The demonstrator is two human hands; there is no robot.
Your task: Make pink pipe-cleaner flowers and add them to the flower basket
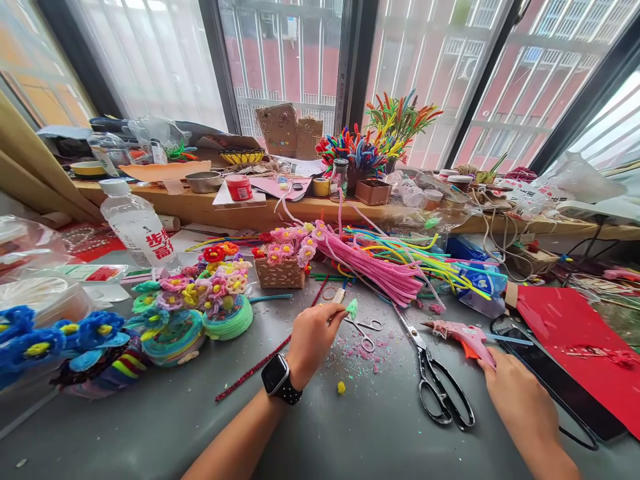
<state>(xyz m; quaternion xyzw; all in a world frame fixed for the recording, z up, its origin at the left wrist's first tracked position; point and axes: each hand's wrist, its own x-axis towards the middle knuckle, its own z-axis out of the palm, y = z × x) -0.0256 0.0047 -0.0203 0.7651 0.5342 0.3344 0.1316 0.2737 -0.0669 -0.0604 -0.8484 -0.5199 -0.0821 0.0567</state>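
My left hand [313,333], wearing a watch, pinches a small light-green chenille piece [353,308] above the grey table. My right hand [523,393] is closed round the handle of a pink hot glue gun [463,333], whose nozzle points left; a clear glue stick sticks out behind. Between my hands lie large black-handled scissors [435,380] and small silver scissors [367,330]. A yellow fuzzy ball [341,388] sits near scattered pink fluff. Just beyond my left hand is a thick bundle of pink pipe cleaners [375,263].
Pipe-cleaner flowers stand in a woven basket [280,273] and green round pots [229,319]; blue flowers [95,330] are at left. A water bottle [137,227] stands behind. To the right lie a black phone-like slab [555,380] and red sheet [575,327]. A cluttered windowsill [300,208] runs behind.
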